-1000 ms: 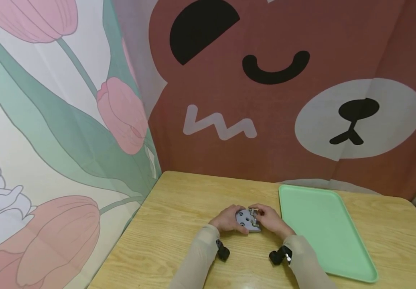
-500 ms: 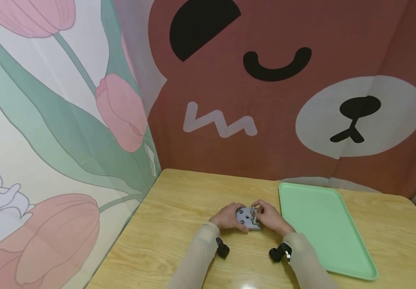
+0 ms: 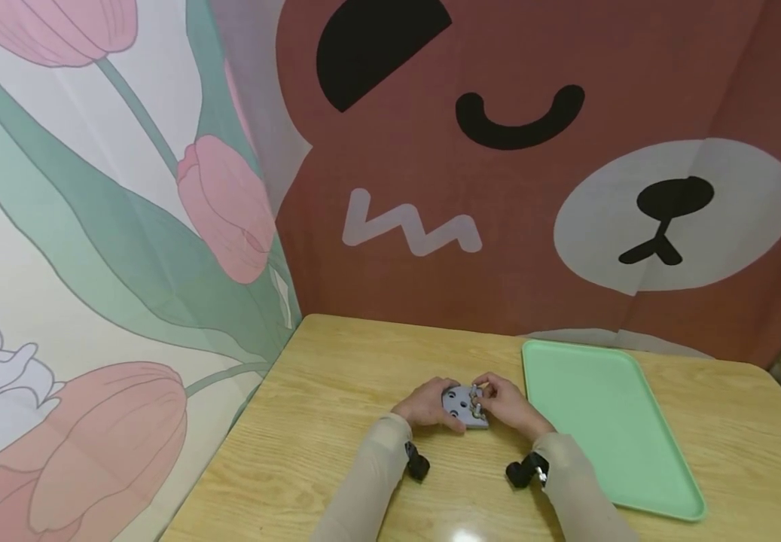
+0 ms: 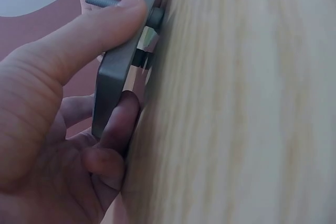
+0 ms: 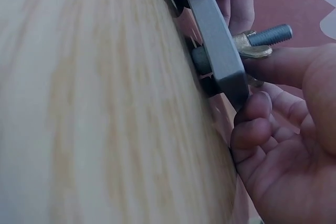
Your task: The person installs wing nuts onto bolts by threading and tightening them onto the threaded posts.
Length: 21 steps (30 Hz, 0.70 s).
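Note:
A small grey metal plate with several round holes is held just over the table by my left hand. My left thumb lies across its upper face, with curled fingers beneath, as the left wrist view shows. Two bolts stand up near the plate's right edge. The nearer bolt carries a brass-coloured wing nut, and bolt heads show on the underside. My right hand pinches at the farther bolt's wing nut, which its thumb and fingers mostly hide.
A light green tray lies on the wooden table, right of my hands. Behind the table hangs a brown bear-print cloth; a tulip-print cloth is at the left. Black wrist cameras sit on both sleeves.
My right fingers shift slightly around the farther bolt. My left hand keeps its grip on the plate. The head view tilts down a little, then settles.

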Each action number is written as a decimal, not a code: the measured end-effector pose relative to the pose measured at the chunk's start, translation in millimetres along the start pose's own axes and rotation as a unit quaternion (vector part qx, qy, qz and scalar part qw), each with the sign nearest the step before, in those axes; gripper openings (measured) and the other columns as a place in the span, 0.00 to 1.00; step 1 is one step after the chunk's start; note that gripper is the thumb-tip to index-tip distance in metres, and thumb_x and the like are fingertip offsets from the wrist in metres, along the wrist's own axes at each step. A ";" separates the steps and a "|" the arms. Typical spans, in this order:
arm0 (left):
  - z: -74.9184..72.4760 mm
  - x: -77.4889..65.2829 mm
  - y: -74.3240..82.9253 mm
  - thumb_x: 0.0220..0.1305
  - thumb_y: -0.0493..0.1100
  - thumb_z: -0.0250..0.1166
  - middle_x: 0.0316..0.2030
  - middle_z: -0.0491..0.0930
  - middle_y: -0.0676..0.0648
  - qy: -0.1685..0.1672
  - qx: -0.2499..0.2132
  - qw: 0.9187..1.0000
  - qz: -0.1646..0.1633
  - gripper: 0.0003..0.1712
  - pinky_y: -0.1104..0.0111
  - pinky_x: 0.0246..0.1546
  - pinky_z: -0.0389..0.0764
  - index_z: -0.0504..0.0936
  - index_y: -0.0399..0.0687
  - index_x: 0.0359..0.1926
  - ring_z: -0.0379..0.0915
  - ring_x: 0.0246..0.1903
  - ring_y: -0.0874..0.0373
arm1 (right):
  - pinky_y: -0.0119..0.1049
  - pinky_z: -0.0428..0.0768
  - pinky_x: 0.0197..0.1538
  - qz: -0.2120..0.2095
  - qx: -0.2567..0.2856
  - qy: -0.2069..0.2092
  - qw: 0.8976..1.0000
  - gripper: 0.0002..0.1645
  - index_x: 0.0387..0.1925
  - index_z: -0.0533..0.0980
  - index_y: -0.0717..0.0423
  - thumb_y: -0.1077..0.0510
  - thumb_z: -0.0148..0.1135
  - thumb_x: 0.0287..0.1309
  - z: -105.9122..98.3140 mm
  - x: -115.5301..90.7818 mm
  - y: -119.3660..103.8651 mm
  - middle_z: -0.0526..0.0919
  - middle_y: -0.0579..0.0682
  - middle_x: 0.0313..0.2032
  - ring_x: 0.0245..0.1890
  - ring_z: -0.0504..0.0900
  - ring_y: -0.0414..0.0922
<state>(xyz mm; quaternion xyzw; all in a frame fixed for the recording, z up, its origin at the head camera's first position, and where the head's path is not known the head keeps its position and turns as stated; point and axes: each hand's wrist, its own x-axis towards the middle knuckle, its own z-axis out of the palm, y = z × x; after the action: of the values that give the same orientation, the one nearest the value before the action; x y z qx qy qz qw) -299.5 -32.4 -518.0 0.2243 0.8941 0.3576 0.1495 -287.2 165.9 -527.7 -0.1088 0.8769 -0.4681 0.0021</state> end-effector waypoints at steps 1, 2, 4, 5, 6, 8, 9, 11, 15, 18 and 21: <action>-0.5 0.1 0.8 0.41 0.53 0.79 0.46 0.72 0.54 -0.001 0.002 1.000 0.001 0.47 0.67 0.41 0.69 0.70 0.51 0.63 0.67 0.38 0.62 | 0.35 0.68 0.30 0.001 0.002 -0.001 1.000 0.15 0.46 0.75 0.61 0.66 0.62 0.56 -0.8 -0.1 -0.7 0.73 0.48 0.24 0.24 0.70 0.43; -1.0 0.2 1.5 0.41 0.54 0.79 0.47 0.72 0.54 -0.002 0.009 1.000 0.001 0.48 0.67 0.41 0.69 0.70 0.51 0.64 0.67 0.38 0.62 | 0.35 0.68 0.30 -0.002 0.002 -0.005 1.000 0.15 0.46 0.74 0.62 0.66 0.62 0.56 -1.6 -0.2 -0.9 0.73 0.49 0.24 0.24 0.70 0.43; -1.8 -0.1 3.2 0.40 0.55 0.79 0.49 0.71 0.53 -0.005 0.026 1.000 -0.002 0.49 0.67 0.42 0.69 0.68 0.51 0.65 0.67 0.39 0.62 | 0.35 0.69 0.30 -0.001 0.004 -0.010 1.000 0.14 0.46 0.74 0.62 0.66 0.62 0.56 -2.9 -0.2 -1.3 0.74 0.49 0.24 0.24 0.71 0.43; -2.0 -0.4 4.1 0.40 0.56 0.79 0.50 0.70 0.53 -0.008 0.035 0.999 -0.005 0.51 0.67 0.42 0.69 0.67 0.51 0.66 0.67 0.40 0.62 | 0.35 0.69 0.30 0.002 0.007 -0.014 1.000 0.14 0.46 0.74 0.62 0.65 0.63 0.56 -3.4 -0.2 -1.7 0.74 0.50 0.24 0.24 0.71 0.43; -2.2 -0.9 5.3 0.40 0.56 0.79 0.51 0.69 0.52 -0.010 0.041 0.999 -0.009 0.52 0.67 0.42 0.69 0.66 0.51 0.67 0.66 0.40 0.62 | 0.36 0.69 0.30 0.003 0.008 -0.018 1.000 0.14 0.46 0.74 0.62 0.65 0.63 0.57 -3.9 -0.3 -2.1 0.74 0.50 0.24 0.24 0.71 0.44; -2.7 -2.1 8.1 0.40 0.55 0.79 0.54 0.66 0.50 -0.014 0.052 0.998 -0.017 0.55 0.67 0.43 0.69 0.63 0.50 0.68 0.66 0.41 0.61 | 0.36 0.70 0.30 0.007 0.010 -0.025 1.000 0.14 0.45 0.74 0.61 0.65 0.62 0.57 -4.8 -0.6 -2.9 0.74 0.50 0.24 0.24 0.71 0.44; -2.9 -2.9 9.7 0.40 0.54 0.79 0.54 0.65 0.49 -0.017 0.058 0.998 -0.021 0.55 0.67 0.42 0.70 0.62 0.50 0.69 0.66 0.41 0.60 | 0.36 0.70 0.30 0.010 0.008 -0.026 1.000 0.14 0.45 0.75 0.61 0.65 0.62 0.57 -5.1 -0.7 -3.2 0.74 0.50 0.24 0.24 0.71 0.44; -3.7 -4.3 12.7 0.41 0.53 0.79 0.55 0.64 0.48 -0.018 0.075 0.997 -0.022 0.55 0.67 0.42 0.70 0.62 0.49 0.69 0.66 0.40 0.60 | 0.37 0.70 0.31 0.017 0.006 -0.027 0.999 0.13 0.45 0.75 0.60 0.65 0.62 0.57 -5.6 -0.8 -3.9 0.74 0.50 0.25 0.24 0.71 0.44; -6.2 -5.7 16.0 0.41 0.55 0.78 0.55 0.66 0.49 -0.011 0.137 0.991 -0.005 0.50 0.69 0.41 0.70 0.67 0.49 0.65 0.67 0.40 0.61 | 0.37 0.70 0.30 0.019 0.001 -0.026 0.999 0.14 0.46 0.75 0.61 0.66 0.61 0.57 -5.9 -0.8 -3.5 0.73 0.50 0.25 0.25 0.70 0.44; -7.8 -5.8 15.3 0.40 0.57 0.78 0.53 0.68 0.50 -0.005 0.166 0.986 0.008 0.48 0.70 0.41 0.69 0.69 0.50 0.64 0.66 0.41 0.61 | 0.37 0.69 0.30 0.022 0.003 -0.022 1.000 0.15 0.48 0.75 0.61 0.66 0.60 0.57 -5.0 -0.5 -2.6 0.74 0.50 0.26 0.25 0.70 0.44; -7.9 -6.8 12.9 0.41 0.57 0.78 0.53 0.68 0.51 -0.005 0.167 0.986 0.007 0.48 0.70 0.41 0.69 0.70 0.50 0.63 0.65 0.42 0.61 | 0.36 0.69 0.29 0.030 -0.002 -0.019 0.999 0.16 0.48 0.75 0.60 0.66 0.59 0.58 -3.1 -2.1 -2.3 0.74 0.50 0.26 0.24 0.71 0.44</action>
<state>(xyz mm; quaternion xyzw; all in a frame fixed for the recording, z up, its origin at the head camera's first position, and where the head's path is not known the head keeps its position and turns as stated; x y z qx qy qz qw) -293.2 -32.0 -502.6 0.2537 0.9390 0.2033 0.1120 -285.1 167.6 -524.3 -0.0917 0.8803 -0.4643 0.0328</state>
